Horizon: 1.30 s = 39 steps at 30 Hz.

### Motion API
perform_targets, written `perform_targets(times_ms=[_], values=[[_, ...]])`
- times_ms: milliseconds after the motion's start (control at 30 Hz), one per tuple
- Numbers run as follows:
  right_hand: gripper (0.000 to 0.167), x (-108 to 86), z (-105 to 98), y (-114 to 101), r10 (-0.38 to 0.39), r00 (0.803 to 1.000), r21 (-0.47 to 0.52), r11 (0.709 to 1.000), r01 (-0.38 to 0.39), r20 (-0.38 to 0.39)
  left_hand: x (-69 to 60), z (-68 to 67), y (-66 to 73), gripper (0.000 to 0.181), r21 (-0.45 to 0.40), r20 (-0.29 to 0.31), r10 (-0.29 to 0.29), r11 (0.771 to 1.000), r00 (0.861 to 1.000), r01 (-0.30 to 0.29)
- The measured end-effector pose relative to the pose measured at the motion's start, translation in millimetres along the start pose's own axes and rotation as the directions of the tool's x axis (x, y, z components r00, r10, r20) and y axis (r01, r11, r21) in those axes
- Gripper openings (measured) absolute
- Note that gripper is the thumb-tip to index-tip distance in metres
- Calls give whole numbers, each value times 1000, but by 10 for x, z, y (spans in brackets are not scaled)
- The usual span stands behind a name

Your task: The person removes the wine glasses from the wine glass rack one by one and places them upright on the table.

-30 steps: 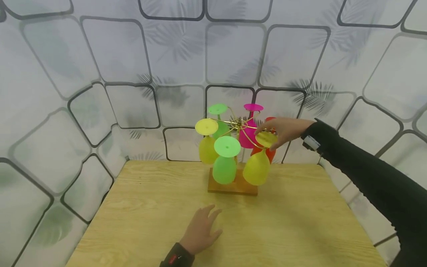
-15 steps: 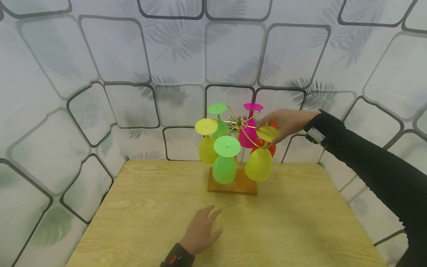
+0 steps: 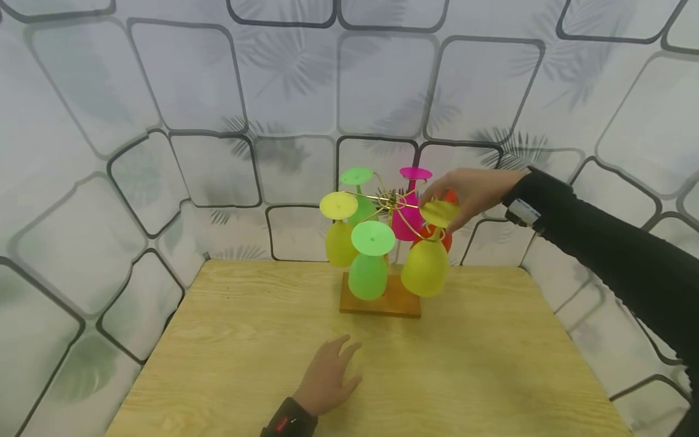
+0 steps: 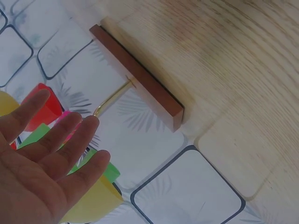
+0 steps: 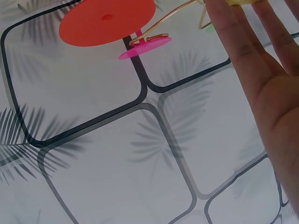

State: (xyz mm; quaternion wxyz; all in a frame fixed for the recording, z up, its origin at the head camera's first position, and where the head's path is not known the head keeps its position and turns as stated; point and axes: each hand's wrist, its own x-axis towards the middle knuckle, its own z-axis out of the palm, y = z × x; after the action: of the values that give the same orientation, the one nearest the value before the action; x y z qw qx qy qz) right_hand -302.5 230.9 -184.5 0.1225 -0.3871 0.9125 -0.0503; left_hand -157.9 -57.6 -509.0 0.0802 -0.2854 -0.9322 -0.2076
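Observation:
My right hand holds the round foot of a yellow plastic goblet, which hangs upside down at the right front of a gold wire glass rack. In the right wrist view, the fingers reach up to the foot at the top edge. My left hand is apart from the rack, above the near part of the table, fingers spread and holding nothing; the left wrist view shows its palm. The rack's wooden base stands on the table.
Other upturned goblets hang around the rack: green in front, yellow at left, another green behind, pink at the back and red behind my right hand. A patterned wall covering stands behind the wooden table.
My right hand has moved slightly up and to the right. The yellow goblet in it has shifted a little right and up along the rack. The left hand has stayed nearly still.

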Motion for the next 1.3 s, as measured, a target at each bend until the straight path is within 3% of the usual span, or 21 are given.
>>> perform_targets(times_ms=[167,800,1300], values=[[49,45,18,-15,-2,1000,-6,1000,2,-6,0,10,-11,51,16,-41,23,1000,999,-22],[52,392,13,-20,34,999,-12,999,-33,38,0,-3,-52,53,9,55,-53,999,997,53],[56,501,-85,197,123,991,27,992,-124,46,-59,11,-82,52,23,-12,-33,999,999,33]])
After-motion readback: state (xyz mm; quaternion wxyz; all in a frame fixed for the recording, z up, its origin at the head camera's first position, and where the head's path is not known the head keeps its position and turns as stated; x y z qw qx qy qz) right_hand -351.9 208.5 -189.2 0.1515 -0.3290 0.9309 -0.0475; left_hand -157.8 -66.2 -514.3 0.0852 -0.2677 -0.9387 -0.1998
